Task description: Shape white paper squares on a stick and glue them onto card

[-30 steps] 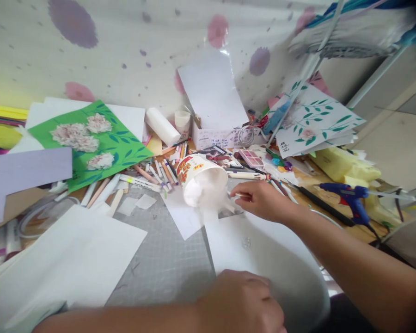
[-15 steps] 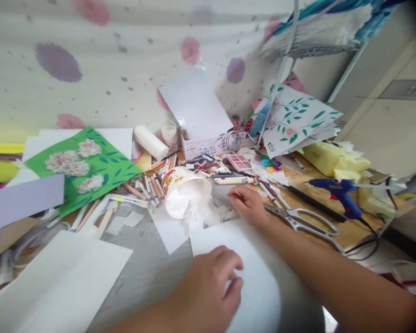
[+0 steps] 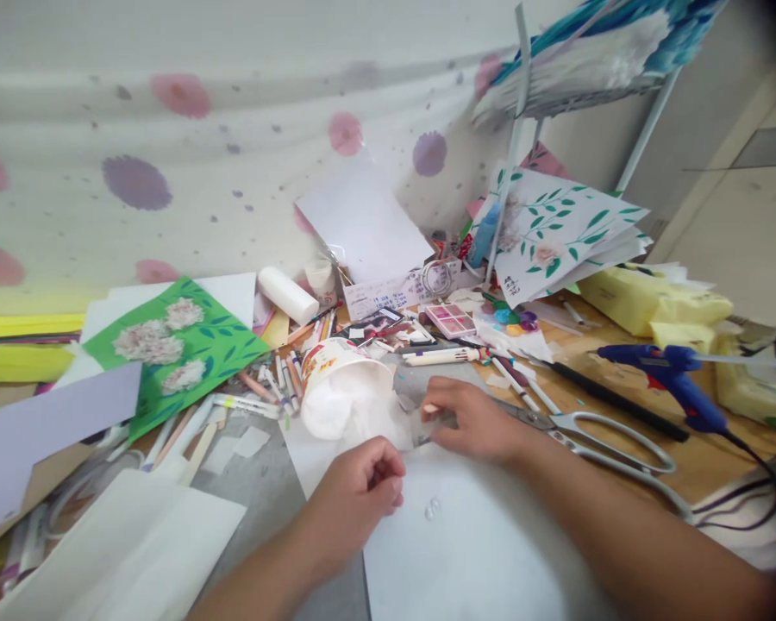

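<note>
My left hand [image 3: 360,490] is curled into a loose fist at the near edge of a white sheet of paper [image 3: 485,543], just below a tipped-over paper cup [image 3: 336,392] stuffed with white tissue. My right hand [image 3: 472,420] lies beyond it, fingers pinched on a small white scrap right beside the cup's spilled tissue. What the left fingers hold, if anything, is hidden. A small clear blob of glue [image 3: 432,509] sits on the sheet between the two hands.
Large scissors [image 3: 595,431] lie right of my right hand, a blue glue gun [image 3: 672,379] farther right. Several pens and markers [image 3: 278,379] are scattered behind the cup. A green flower card [image 3: 174,345] lies left, leaf-painted sheets [image 3: 556,233] and a white box [image 3: 388,285] at the back.
My left hand has moved forward and up from the near edge toward the cup and closed. My right hand shifted slightly nearer and pinches a scrap. The view tilted.
</note>
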Tool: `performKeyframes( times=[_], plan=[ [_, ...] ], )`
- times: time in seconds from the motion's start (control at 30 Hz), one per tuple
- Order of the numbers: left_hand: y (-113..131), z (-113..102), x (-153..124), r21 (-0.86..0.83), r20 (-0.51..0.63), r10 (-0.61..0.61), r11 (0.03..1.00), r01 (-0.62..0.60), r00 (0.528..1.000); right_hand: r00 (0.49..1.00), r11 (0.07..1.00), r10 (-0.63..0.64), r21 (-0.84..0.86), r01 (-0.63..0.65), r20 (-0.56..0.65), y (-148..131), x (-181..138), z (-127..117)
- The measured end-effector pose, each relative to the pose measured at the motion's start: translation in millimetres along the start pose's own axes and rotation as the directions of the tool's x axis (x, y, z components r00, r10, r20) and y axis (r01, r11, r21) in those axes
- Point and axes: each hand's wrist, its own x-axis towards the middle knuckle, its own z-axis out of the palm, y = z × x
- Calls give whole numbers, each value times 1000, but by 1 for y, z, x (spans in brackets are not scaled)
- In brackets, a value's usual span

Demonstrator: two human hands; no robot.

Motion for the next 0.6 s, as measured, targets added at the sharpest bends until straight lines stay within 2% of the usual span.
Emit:
performKeyframes(
  times=[0.17,0.3,0.43,0.6],
  plan=[
    [-1,0,-1,-60,-1,-9,998,9,1000,993,984,109,144,-102,-42,-8,2,-3],
    [-1,2,1,-94,-34,14,995,-17,999,974,915,226,346,-210,-7,-7,3,-11],
    [-5,2,-1,-78,-36,64,995,-66,997,972,859,209,455,-234,107,-13,1,-12],
    [-6,3,-2,-69,-102,140,987,-148,985,969,876,142,431,-218,201,-28,2,-3]
  ],
)
